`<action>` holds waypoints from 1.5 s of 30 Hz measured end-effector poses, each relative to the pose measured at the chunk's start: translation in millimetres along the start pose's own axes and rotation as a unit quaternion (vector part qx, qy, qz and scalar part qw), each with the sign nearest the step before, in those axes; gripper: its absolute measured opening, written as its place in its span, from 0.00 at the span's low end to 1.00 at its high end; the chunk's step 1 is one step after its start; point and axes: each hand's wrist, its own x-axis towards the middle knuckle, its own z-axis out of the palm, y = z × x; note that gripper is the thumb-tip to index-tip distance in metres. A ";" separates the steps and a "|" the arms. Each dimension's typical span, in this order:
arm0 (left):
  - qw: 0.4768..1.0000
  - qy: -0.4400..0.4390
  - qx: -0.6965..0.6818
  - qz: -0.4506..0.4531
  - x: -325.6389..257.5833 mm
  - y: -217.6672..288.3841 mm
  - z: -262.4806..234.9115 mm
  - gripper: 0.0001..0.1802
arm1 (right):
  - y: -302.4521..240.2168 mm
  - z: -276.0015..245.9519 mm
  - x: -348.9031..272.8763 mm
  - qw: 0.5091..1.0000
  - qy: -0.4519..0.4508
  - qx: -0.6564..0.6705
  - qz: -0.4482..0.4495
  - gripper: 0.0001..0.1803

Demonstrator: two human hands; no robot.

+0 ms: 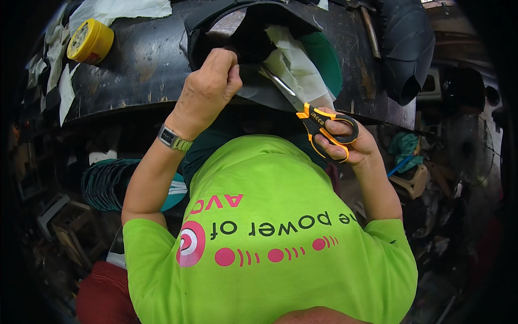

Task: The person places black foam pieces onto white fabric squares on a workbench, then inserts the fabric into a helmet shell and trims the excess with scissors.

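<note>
My right hand (356,141) grips scissors (314,120) with black and orange handles, fingers and thumb through the loops. Their metal blades point up and left, against a pale, frayed cloth piece (308,75). My left hand (210,85) is closed in a fist at the near edge of a black curved sheet piece (259,27). What its fingers pinch is hidden from this view. Under the pale cloth, a green rounded panel (330,60) shows on the right.
A yellow tub (90,41) lies tilted on the dark worktable (137,70), near white cloth scraps (66,92). A hammer (370,32) and a black moulded piece (406,51) are on the right. Stacked dark green pieces (108,183) sit below left; a stool (411,181) stands lower right.
</note>
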 end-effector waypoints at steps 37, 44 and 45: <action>0.989 0.001 -0.044 0.142 -21.3 -23.9 -5.7 0.15 | -49.4 30.3 12.6 0.974 0.041 -0.207 0.082 0.40; 0.986 -0.004 -0.052 0.160 -26.3 -31.9 -6.1 0.15 | -44.7 11.2 15.9 0.981 -0.004 -0.169 0.093 0.38; 0.986 -0.006 -0.056 0.156 -26.4 -32.2 -6.1 0.15 | -43.8 10.1 15.7 0.983 0.014 -0.165 0.086 0.38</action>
